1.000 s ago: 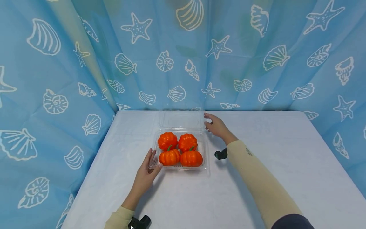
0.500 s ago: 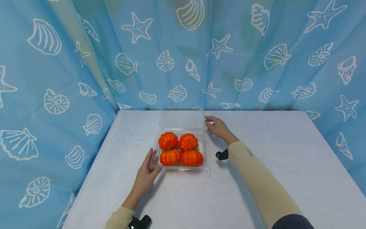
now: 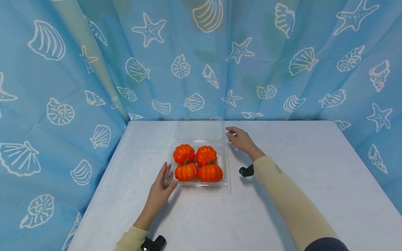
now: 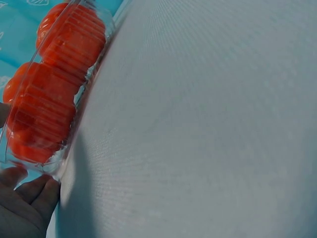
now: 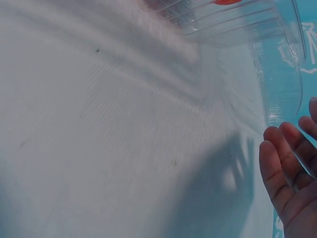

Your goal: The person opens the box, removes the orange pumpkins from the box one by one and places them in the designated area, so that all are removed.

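A clear plastic clamshell container (image 3: pixel 201 184) sits on the table with several small orange pumpkins (image 3: pixel 210 173) inside, two rows deep. Green stems show between the rows. Its lid (image 3: pixel 200 130) is folded back toward the curtain. My left hand (image 3: pixel 161 190) holds the container's front left corner, thumb at the front and fingers along the left side. In the left wrist view, pumpkins (image 4: pixel 44 109) show through the ribbed wall above the fingertips (image 4: pixel 47 191). My right hand (image 3: pixel 240 139) is beside the lid's right edge, fingers loosely extended and holding nothing.
A white cloth covers the table (image 3: pixel 282 146). A blue curtain (image 3: pixel 201 52) with white shells and starfish hangs behind it and along the left. Small black devices (image 3: pixel 246 170) are worn at both wrists.
My right hand has drawn slightly right, a little away from the lid's edge. The left hand, container and pumpkins have stayed in place.
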Action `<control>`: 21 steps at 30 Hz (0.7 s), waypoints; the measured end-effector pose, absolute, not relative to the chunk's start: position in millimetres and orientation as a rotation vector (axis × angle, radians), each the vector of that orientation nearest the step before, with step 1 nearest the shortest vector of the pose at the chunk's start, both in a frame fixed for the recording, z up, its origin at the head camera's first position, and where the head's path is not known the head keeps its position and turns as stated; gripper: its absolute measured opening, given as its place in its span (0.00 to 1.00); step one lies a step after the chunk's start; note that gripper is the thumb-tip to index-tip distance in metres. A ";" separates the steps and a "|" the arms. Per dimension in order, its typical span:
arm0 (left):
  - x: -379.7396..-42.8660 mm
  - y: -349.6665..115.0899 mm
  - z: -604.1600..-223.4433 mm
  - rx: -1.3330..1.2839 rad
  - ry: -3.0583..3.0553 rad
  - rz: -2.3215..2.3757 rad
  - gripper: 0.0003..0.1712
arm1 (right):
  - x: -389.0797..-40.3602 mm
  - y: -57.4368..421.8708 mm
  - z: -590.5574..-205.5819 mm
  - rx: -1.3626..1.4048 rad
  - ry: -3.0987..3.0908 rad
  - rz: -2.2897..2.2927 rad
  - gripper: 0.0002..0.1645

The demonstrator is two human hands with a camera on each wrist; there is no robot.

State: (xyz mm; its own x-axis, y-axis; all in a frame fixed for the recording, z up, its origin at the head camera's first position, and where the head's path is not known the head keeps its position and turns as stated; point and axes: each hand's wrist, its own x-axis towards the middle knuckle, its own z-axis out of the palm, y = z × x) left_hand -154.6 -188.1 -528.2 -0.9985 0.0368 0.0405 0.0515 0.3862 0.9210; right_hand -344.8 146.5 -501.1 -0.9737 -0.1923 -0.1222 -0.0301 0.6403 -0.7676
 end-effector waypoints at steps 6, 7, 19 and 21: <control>-154.9 -189.4 -526.3 -0.080 -2.618 -1.709 0.49 | -339.6 151.8 -501.3 -0.213 2.700 -1.234 0.27; -155.1 -189.6 -526.2 -0.081 -2.623 -1.702 0.50 | -338.2 152.5 -500.8 -0.219 2.711 -1.229 0.27; -157.2 -191.1 -527.7 -0.085 -2.636 -1.666 0.49 | -312.9 155.0 -488.4 -0.356 2.735 -1.261 0.25; -158.0 -191.3 -528.1 -0.091 -2.626 -1.667 0.50 | -306.9 153.8 -484.7 -0.385 2.730 -1.267 0.25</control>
State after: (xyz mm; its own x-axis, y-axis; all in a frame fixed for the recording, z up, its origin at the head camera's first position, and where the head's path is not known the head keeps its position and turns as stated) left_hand -158.0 -191.3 -528.1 -0.9978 0.0334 0.0565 0.0653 0.4243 0.9032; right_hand -306.9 153.8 -484.7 -0.9622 -0.2724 0.0089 -0.1826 0.6201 -0.7630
